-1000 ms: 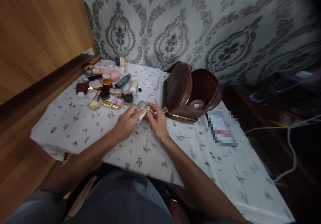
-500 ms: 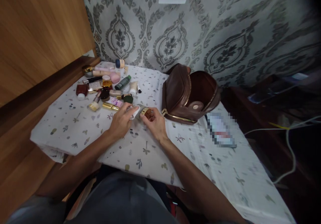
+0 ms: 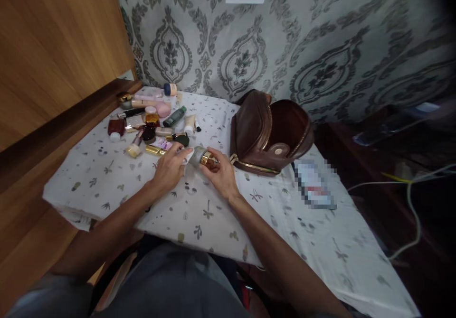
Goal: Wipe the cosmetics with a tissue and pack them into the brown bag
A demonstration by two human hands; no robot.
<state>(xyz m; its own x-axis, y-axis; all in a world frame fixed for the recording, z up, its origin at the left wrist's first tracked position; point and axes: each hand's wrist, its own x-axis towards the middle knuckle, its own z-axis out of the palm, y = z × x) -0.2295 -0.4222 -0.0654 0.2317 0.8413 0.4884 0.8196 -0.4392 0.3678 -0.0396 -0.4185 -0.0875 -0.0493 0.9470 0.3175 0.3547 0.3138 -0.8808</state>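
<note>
Two hands: both were left of the bag, low over the cloth, forearms angled inward from the near side.
Left hand: fingers closed on a white wipe, its back turned up.
Right hand: fingers curled round the gold end of the jar, close to the bag's near left corner.
Jar: sideways between the hands, left of the bag, next to the wipe; whether they touched was unclear.
Cosmetics: a crowded group spread farther left of the bag, among them a green tube, a red bottle and a blue-lidded pot; its nearest pieces were just beyond the left hand.
Pixelated slab: right of the bag, toward the near side.
Bag: unzipped, mouth gaping rightward, interior too dark to read.
</note>
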